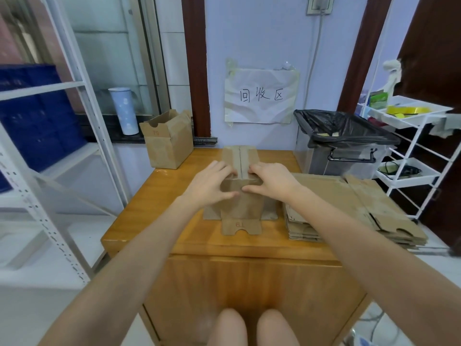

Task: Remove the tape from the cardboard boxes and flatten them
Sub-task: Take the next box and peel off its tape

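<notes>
Both hands grip the top of a box (240,196) standing mid-tabletop (174,196), left hand (212,184) and right hand (270,181) curled on either side of the centre seam. No tape is plainly visible there. The step likely calls for parting the flaps evenly, then pressing the box flat for the stack (349,203) at right. A second box (166,141) waits at the far-left corner.

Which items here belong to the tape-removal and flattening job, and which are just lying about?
Job: box in both hands, left hand, right hand, open box, flattened stack, lined bin.
Lying about: tumbler, wall sign, blue crates, white cart.
</notes>
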A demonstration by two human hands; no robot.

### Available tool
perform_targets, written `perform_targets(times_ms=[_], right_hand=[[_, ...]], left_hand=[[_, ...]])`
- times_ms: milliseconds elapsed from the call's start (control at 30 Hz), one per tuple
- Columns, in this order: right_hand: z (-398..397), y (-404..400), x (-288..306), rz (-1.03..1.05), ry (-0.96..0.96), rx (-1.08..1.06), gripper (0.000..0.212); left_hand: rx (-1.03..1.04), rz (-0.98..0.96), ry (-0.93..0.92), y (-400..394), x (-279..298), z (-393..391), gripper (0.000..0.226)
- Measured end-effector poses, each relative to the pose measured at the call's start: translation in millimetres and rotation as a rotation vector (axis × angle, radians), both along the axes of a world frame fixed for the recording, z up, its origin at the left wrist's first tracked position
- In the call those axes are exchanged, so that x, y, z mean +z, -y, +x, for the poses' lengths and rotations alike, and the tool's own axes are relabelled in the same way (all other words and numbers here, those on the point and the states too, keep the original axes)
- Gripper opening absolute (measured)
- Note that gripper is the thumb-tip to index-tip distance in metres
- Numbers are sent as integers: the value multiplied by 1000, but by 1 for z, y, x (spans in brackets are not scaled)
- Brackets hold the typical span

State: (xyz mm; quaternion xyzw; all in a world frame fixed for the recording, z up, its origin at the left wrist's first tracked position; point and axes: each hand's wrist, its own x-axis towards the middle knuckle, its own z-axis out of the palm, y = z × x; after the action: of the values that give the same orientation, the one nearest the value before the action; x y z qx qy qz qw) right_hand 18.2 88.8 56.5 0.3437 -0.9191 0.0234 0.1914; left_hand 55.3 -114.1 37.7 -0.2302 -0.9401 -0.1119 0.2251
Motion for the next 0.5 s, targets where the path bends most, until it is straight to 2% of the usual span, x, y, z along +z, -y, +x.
perform_targets(times_ms=[300, 433, 500], right_hand=[[-6, -6, -1, -45, 42, 58, 50], [-5, -6, 4, 77, 81, 26, 79], [-5, -1, 3, 108, 43, -10, 80]], left_hand=[[159, -147, -129, -19, -2, 2, 52], [98, -147, -113, -15, 5, 3, 44], [72, -171, -105, -15, 7, 3, 42]])
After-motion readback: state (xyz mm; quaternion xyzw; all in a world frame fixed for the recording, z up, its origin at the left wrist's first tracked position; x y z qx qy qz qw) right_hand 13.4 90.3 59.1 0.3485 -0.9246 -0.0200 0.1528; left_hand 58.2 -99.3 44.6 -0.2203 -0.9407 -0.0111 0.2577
